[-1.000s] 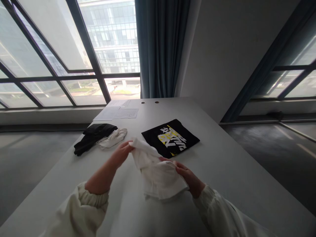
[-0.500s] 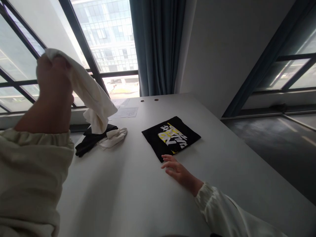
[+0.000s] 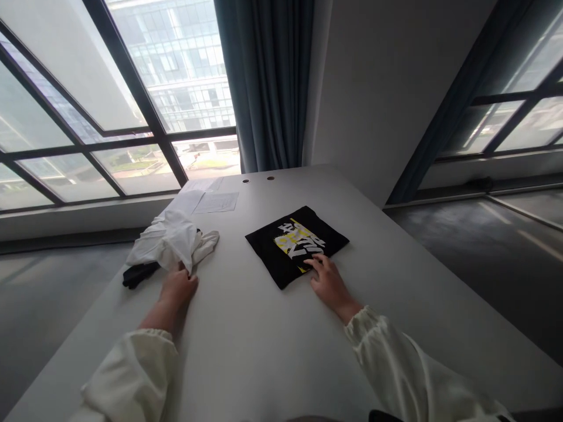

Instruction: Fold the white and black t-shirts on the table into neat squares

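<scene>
A white cloth (image 3: 169, 237) lies crumpled at the left of the table, partly over a black cloth (image 3: 139, 274) and a cream cloth (image 3: 206, 245). My left hand (image 3: 179, 287) is closed on the white cloth's near edge. On the table's middle lies a flat, folded black garment (image 3: 272, 258) with a white and yellow print. My right hand (image 3: 328, 282) rests at its near right edge, fingers apart over the print, gripping nothing.
The white table (image 3: 264, 351) stretches away to a wall and a blue curtain (image 3: 272, 88). Sheets of paper (image 3: 216, 201) lie behind the cloths. Two round holes are near the table's far edge. Windows stand at the left and right.
My left hand has come down from the upper left, bringing the white cloth onto the other cloths. My right hand has moved slightly right and up, onto the black garment's edge.
</scene>
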A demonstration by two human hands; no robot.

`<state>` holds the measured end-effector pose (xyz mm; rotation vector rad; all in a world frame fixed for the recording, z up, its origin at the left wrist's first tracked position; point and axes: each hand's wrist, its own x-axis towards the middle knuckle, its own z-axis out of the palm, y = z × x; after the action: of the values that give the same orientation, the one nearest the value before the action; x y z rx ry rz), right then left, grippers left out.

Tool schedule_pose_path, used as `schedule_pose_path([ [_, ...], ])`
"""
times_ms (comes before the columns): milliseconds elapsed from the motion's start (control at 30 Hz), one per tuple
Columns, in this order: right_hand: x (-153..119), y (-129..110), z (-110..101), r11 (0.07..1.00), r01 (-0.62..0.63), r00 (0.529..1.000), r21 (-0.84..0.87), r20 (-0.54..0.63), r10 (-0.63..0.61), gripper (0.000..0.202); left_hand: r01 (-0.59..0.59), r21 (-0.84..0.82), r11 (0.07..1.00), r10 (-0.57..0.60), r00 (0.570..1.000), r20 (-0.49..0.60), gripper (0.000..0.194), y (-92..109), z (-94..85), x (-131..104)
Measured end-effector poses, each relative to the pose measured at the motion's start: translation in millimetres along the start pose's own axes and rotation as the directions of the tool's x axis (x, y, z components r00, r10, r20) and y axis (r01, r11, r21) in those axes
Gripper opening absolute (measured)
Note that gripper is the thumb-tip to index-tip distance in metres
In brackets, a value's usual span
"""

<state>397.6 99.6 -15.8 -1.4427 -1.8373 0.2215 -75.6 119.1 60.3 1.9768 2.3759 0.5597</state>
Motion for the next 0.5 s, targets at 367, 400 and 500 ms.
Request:
schedule_pose_path([
  [367,46.5,50.7,5.2,0.980,-0.084,0.991,-0.179,-0.122,0.063,0.029,-0.083,0.012,0.996,0.083,0.994,-0.069,0.015,62.8,56.3,-78.1],
  [400,50.2,49.5,4.5,0.979,-0.077,0.992,-0.188,-0.116,0.056,0.025,-0.128,-0.020,0.992,0.127,0.990,-0.058,0.015,73.4,58.7,-81.5],
  [500,59.0,36.2,-0.3,0.978,-0.046,0.992,-0.203,-0.127,0.020,0.023,-0.270,-0.161,0.949,0.264,0.963,-0.055,0.017,106.1,64.1,-89.0],
])
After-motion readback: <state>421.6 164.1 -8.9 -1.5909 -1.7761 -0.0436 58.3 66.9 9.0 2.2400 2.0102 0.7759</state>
